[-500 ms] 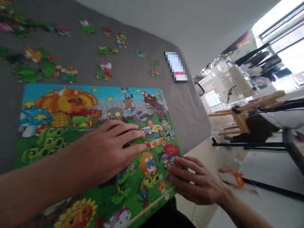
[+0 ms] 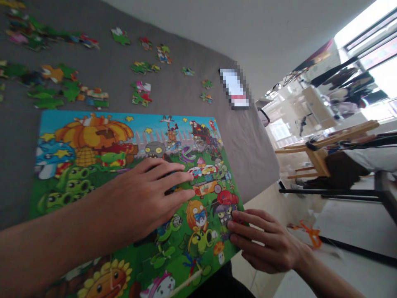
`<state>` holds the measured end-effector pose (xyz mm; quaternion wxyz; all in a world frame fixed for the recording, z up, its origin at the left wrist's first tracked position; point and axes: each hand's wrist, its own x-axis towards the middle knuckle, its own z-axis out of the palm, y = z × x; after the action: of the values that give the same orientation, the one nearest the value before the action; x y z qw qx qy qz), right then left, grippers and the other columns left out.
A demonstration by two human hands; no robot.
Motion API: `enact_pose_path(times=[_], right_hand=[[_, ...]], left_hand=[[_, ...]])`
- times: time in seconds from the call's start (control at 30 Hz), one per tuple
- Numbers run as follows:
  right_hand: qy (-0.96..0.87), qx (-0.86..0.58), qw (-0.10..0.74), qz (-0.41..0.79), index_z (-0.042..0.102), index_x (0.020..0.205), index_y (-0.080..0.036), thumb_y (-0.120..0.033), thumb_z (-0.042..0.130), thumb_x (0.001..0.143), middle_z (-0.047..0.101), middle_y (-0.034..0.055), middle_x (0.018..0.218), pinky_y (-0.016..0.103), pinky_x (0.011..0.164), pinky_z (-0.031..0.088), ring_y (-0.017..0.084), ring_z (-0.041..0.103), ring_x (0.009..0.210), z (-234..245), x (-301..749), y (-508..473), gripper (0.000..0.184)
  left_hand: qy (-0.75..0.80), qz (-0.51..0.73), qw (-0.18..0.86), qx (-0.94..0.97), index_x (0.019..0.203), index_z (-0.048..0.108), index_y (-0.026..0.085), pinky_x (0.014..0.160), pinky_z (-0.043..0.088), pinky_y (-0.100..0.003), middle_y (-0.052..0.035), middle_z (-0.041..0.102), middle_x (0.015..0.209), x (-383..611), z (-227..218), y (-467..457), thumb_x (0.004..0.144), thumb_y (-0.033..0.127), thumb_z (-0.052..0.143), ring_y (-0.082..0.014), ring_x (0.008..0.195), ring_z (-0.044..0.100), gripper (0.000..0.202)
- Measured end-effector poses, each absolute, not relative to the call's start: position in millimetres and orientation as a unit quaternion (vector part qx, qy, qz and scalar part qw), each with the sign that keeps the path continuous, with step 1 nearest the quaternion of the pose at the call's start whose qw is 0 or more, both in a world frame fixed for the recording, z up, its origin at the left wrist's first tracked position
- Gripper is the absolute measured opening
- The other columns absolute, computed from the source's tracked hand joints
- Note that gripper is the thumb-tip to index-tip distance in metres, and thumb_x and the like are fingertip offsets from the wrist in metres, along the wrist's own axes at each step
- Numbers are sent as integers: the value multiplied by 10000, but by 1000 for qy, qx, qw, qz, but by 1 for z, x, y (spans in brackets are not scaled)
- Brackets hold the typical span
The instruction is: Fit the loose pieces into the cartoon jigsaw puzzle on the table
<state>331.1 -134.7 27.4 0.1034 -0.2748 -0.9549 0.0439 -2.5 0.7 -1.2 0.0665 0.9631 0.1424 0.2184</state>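
Note:
A colourful jigsaw puzzle (image 2: 93, 136) of cartoon plants and zombies, largely fitted together, lies on a grey cloth surface. My left hand (image 2: 155, 190) rests palm down across its middle, fingers stretched and slightly apart, with nothing held. At the right edge, my right hand (image 2: 263, 236) has its fingertips on the printed top and the rest of the hand outside the edge. Its thumb is hidden, seemingly below the puzzle. A pale strip (image 2: 186, 283) shows along the near border.
Loose puzzle pieces (image 2: 142, 92) lie scattered beyond the puzzle, with a larger cluster of pieces (image 2: 56, 89) at the left. A phone (image 2: 234, 87) with a blurred screen is at the far right of the grey cloth (image 2: 248, 149). Wooden chair parts (image 2: 319, 161) stand on the right.
My right hand's fingertips have drawn back toward the puzzle's right edge. The pale strip looks shorter. My left hand stays on the puzzle; the view has shifted slightly.

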Motion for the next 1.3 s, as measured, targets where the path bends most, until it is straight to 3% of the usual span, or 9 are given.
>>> enact_pose_path(times=[0.23,0.37,0.5,0.6,0.7,0.87,0.97,1.17,1.3], right_hand=[[-950,-274,137,51,786,993,-163,-238,413,1059,823,1,1077,320,875,587,190,737,1097,47,328,-134,386],[-914,-307,264,5,747,889,-176,-226,402,1058,811,10,804,346,746,568,178,718,813,51,323,-102,387],[-886,-286,362,-50,743,931,-197,-110,530,946,793,35,790,359,673,552,210,683,791,45,305,-18,230],[-852,-374,365,-40,755,971,-245,-126,575,941,791,41,948,409,850,569,213,705,887,41,290,66,217],[-842,-470,262,37,763,1084,-228,-209,599,936,765,88,1170,492,1044,506,276,677,1140,34,284,137,222],[-835,-483,254,68,735,1132,-196,-309,692,868,749,128,1122,516,991,531,311,678,1076,5,296,173,291],[-835,-478,257,88,719,1132,-205,-357,667,893,727,125,1123,490,950,546,293,674,1035,-10,305,165,287],[-815,-504,269,98,702,1243,-176,-373,655,904,694,148,1087,484,880,555,300,661,960,-20,308,170,395],[-820,-507,252,81,731,1231,-187,-392,640,921,680,149,1112,491,932,544,308,650,1003,-22,308,172,382]], left_hand=[[160,232,71,957,1181,703,254,1023,363,-443,-29,729,1285,-1,-5,-2,1015,223,585,-285,1212,598,205],[166,248,46,953,1115,704,266,1045,348,-421,-9,729,1270,-6,-4,4,1021,209,608,-267,1239,579,146],[199,256,35,946,1153,696,282,1026,358,-407,-9,730,1229,-12,-1,14,1060,276,555,-262,1221,578,169],[202,256,35,945,1140,698,288,1007,367,-391,-1,730,1205,-15,2,20,1073,322,535,-252,1205,584,180],[196,240,55,949,1140,698,286,1011,374,-382,-3,729,1203,-20,7,22,1055,410,572,-244,1190,595,197],[174,164,110,965,1227,686,321,1061,381,-401,-13,700,1310,-29,18,20,927,656,650,-267,1244,583,451],[169,142,115,969,1225,687,332,1087,365,-415,-9,694,1328,-31,20,18,882,617,730,-276,1259,576,448],[167,143,138,966,1211,686,284,1120,358,-417,-21,686,1354,-26,18,11,930,443,755,-266,1296,564,330],[162,131,161,965,1281,650,256,1166,328,-422,-31,673,1389,-24,20,9,962,508,691,-274,1328,547,409]])
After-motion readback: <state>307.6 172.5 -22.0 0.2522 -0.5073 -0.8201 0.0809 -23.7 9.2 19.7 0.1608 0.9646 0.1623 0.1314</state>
